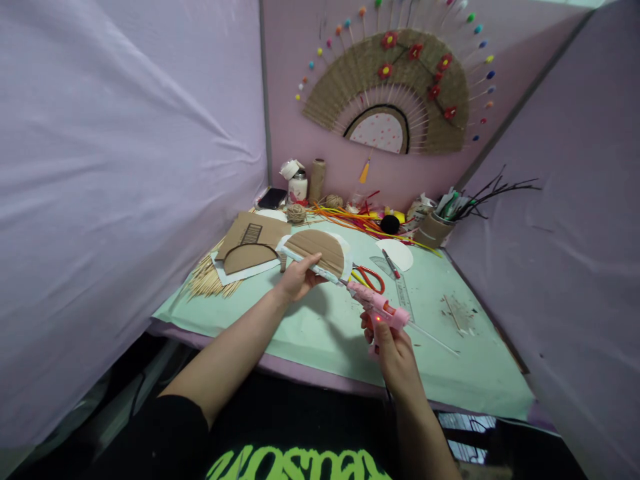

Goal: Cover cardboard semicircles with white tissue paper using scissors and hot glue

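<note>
My left hand (301, 276) grips a half-round cardboard piece (320, 248) by its straight edge, thumb on top. White paper or fabric shows around the cardboard's rim and is folded along the straight side. In my right hand (393, 350) is a pink hot glue gun (377, 305), its small light glowing orange and a clear glue stick jutting from the back. The nozzle points left and is at the right end of the cardboard's straight edge; whether it touches cannot be made out. Behind the gun lie red-handled scissors (371, 279), partly covered by the cardboard.
Cardboard sheets (267, 230) and bamboo sticks (210, 277) lie at left. A marker (391, 263), a white paper piece (403, 255) and a clear ruler (405, 300) are to the right. Pipe cleaners (345, 217) and a brush-filled pot (434, 230) line the back. A decorated fan (345, 87) hangs above.
</note>
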Action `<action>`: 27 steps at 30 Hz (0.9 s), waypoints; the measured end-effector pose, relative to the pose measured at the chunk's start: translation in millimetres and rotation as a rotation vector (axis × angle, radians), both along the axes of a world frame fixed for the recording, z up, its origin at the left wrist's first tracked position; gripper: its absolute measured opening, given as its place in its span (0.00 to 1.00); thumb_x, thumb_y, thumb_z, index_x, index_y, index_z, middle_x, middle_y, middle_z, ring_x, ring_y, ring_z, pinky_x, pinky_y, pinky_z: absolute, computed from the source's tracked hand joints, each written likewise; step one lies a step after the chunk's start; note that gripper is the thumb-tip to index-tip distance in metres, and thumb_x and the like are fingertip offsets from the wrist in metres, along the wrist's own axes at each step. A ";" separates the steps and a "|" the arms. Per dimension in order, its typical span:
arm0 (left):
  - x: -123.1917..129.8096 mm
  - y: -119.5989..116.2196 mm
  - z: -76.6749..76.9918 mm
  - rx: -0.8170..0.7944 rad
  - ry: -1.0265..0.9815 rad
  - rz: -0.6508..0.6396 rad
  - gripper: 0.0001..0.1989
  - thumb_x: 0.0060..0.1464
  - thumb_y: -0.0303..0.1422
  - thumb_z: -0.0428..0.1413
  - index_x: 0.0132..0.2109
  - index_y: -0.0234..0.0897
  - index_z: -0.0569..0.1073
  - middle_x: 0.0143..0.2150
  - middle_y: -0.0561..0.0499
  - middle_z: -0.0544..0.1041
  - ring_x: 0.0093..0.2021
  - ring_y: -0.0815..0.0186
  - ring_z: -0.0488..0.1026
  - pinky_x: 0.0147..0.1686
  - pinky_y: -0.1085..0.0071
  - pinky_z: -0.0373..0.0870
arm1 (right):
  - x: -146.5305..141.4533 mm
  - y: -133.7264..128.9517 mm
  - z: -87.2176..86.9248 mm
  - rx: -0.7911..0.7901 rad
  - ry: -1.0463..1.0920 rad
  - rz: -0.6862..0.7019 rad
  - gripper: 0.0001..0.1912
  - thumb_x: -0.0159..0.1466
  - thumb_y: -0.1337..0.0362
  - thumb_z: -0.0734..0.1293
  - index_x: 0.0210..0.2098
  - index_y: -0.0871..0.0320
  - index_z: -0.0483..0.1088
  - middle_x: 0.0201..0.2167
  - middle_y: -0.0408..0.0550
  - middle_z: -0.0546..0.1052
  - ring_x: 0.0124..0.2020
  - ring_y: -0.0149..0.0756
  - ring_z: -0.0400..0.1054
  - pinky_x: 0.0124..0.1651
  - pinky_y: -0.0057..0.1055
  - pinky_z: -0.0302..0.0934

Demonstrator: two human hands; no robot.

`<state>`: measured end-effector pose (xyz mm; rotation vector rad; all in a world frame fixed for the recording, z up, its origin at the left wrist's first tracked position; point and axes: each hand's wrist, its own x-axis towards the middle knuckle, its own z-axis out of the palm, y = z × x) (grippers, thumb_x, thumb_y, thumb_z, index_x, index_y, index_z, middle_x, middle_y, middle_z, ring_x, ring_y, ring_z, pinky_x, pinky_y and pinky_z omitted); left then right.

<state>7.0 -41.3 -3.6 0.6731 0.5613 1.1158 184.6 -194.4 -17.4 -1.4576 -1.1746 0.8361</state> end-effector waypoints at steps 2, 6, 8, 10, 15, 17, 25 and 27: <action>0.1 -0.1 0.0 0.004 -0.003 -0.002 0.13 0.50 0.30 0.61 0.44 0.32 0.74 0.37 0.46 0.82 0.36 0.61 0.80 0.42 0.59 0.78 | -0.2 0.0 -0.7 -0.007 0.009 0.002 0.35 0.60 0.35 0.60 0.37 0.62 0.76 0.31 0.54 0.76 0.29 0.37 0.67 0.29 0.31 0.62; 0.7 -0.6 0.5 0.011 -0.005 0.005 0.14 0.50 0.30 0.62 0.45 0.33 0.74 0.36 0.47 0.82 0.35 0.62 0.79 0.41 0.61 0.79 | -0.4 0.6 -1.7 -0.008 0.014 0.008 0.35 0.60 0.35 0.60 0.37 0.62 0.76 0.30 0.53 0.75 0.28 0.37 0.66 0.29 0.31 0.61; 1.0 -0.9 1.1 0.014 -0.001 0.010 0.14 0.49 0.30 0.62 0.44 0.33 0.74 0.36 0.47 0.82 0.35 0.62 0.79 0.40 0.61 0.79 | -0.3 1.1 -2.1 -0.007 0.014 0.008 0.34 0.60 0.35 0.60 0.36 0.62 0.76 0.30 0.53 0.76 0.28 0.36 0.66 0.28 0.30 0.61; 1.2 -1.1 1.4 0.017 0.008 0.012 0.14 0.49 0.30 0.62 0.44 0.32 0.74 0.36 0.47 0.82 0.35 0.61 0.79 0.41 0.60 0.79 | 0.2 1.5 -2.8 -0.003 0.006 0.008 0.34 0.60 0.35 0.60 0.35 0.62 0.76 0.30 0.53 0.76 0.28 0.36 0.66 0.28 0.31 0.61; 1.4 -1.0 0.7 0.037 0.023 0.007 0.14 0.49 0.31 0.62 0.44 0.32 0.75 0.37 0.46 0.82 0.37 0.59 0.80 0.42 0.58 0.78 | 1.3 1.5 -5.5 -0.004 0.007 -0.004 0.33 0.61 0.36 0.60 0.37 0.62 0.76 0.31 0.53 0.77 0.29 0.37 0.67 0.29 0.32 0.62; 1.4 -0.9 0.2 0.041 0.025 0.014 0.14 0.48 0.31 0.63 0.43 0.32 0.75 0.37 0.46 0.82 0.37 0.59 0.80 0.42 0.57 0.78 | 1.2 1.3 -5.7 -0.006 0.010 -0.008 0.34 0.61 0.36 0.60 0.38 0.62 0.76 0.32 0.54 0.78 0.29 0.38 0.68 0.31 0.32 0.63; 1.6 -1.3 -0.4 0.065 0.068 0.013 0.15 0.46 0.33 0.65 0.41 0.32 0.75 0.35 0.46 0.81 0.37 0.58 0.80 0.42 0.57 0.78 | 3.0 2.0 -7.4 -0.001 -0.019 -0.030 0.33 0.60 0.36 0.61 0.37 0.62 0.77 0.34 0.56 0.79 0.34 0.42 0.71 0.34 0.35 0.66; 2.1 -1.9 -0.2 0.062 0.081 0.011 0.15 0.46 0.33 0.65 0.41 0.31 0.75 0.34 0.46 0.81 0.37 0.58 0.80 0.41 0.57 0.79 | 5.0 2.8 -11.9 -0.001 -0.005 -0.029 0.32 0.61 0.37 0.61 0.39 0.61 0.77 0.37 0.56 0.79 0.36 0.43 0.72 0.37 0.36 0.67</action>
